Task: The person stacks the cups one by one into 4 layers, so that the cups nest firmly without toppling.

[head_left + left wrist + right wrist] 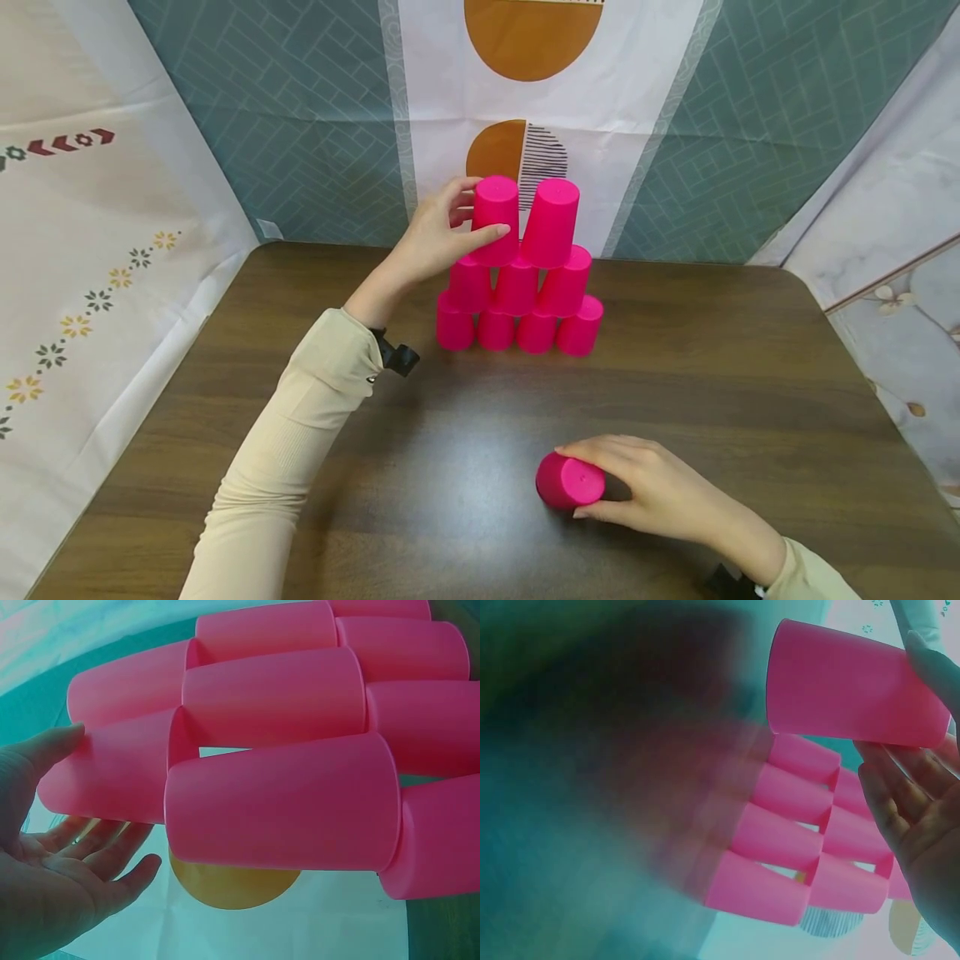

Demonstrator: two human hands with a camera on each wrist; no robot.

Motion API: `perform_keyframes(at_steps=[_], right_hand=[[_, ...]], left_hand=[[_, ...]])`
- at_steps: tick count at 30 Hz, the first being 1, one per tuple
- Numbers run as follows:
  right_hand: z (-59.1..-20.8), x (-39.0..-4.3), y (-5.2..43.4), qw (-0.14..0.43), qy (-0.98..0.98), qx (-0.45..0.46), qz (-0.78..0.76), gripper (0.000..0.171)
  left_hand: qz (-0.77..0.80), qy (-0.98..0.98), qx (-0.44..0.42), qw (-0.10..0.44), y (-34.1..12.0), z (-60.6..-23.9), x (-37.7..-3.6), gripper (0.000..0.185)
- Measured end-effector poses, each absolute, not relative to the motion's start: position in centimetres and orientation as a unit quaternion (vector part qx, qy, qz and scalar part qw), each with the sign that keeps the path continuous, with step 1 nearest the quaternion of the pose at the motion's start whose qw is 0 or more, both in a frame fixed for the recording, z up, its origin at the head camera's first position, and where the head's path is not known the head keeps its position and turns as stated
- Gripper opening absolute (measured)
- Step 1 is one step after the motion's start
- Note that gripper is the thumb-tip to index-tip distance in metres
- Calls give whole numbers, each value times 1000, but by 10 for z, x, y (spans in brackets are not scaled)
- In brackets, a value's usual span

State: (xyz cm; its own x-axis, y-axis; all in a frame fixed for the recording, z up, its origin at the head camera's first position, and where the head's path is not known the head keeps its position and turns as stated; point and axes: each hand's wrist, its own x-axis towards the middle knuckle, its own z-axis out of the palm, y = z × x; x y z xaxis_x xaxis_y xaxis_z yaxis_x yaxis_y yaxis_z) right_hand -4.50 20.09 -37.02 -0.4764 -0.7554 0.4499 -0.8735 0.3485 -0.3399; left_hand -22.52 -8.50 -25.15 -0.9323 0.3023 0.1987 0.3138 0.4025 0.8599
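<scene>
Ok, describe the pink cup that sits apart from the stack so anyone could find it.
Start at the brown table and its cup pyramid near the back wall. Come forward to the near edge: one pink cup under the right hand, the only one outside the pyramid.

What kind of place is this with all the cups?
Probably a home-made play or recording corner: a dark wooden table, patterned cloth backdrops hung around it, and a pyramid of pink plastic cups.

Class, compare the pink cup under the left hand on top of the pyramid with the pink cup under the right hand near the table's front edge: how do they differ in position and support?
The top-row cup stands on other cups in the pyramid, held by the left hand. The loose cup stands alone on the table, gripped by the right hand. Both are pink and upside down.
</scene>
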Motion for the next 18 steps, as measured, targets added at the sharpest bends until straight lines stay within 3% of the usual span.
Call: perform_keyframes(at_steps=[5, 11, 18], right_hand=[[-358, -53, 203, 112, -816, 500, 267, 64], [-331, -67, 201, 103, -844, 456, 263, 67], [-295, -82, 188, 211, -831, 436, 274, 63]], left_hand=[[-518, -838, -167, 27, -87, -252, -222, 69], [-524, -825, -171, 123, -93, -243, -211, 59], [-533, -803, -228, 141, -93, -213, -168, 43]])
